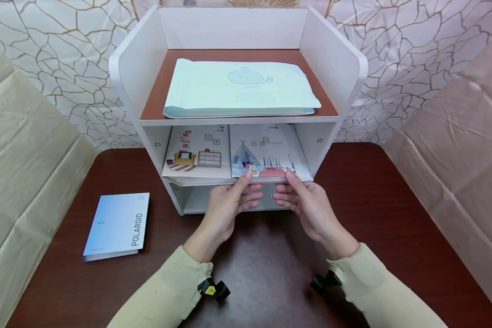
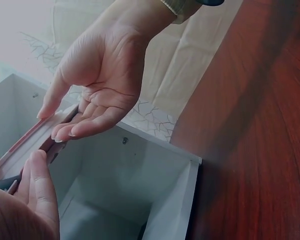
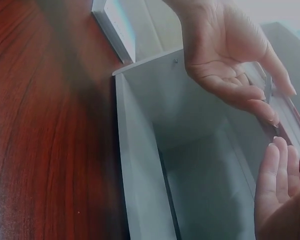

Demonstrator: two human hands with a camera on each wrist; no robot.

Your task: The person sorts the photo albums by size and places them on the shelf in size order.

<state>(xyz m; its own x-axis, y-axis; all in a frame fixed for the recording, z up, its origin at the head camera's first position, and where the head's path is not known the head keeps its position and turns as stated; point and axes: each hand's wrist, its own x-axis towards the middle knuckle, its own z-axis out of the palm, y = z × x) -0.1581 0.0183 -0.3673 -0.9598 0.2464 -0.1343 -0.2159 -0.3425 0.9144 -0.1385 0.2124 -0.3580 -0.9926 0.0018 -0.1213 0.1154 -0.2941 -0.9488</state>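
Note:
In the head view, my left hand (image 1: 224,205) and right hand (image 1: 315,208) pinch the front edge of a thin picture-covered book (image 1: 266,146) with a blue tent on it. Both thumbs lie on top and the fingers are underneath. It lies on the middle level of a white shelf unit (image 1: 332,100). Beside it, to the left, is a similar book (image 1: 205,146) with a drawn desk and drawers. The left wrist view shows the book's edge (image 2: 32,137) between thumbs and fingers; its far part is hidden there.
On the brown top level lies a pale notebook (image 1: 213,89) with a drawn whale. A blue album (image 1: 116,223) marked POLAROID lies on the dark wooden table (image 1: 270,255), left of the shelf unit. Beige cloth walls (image 1: 20,173) stand at both sides.

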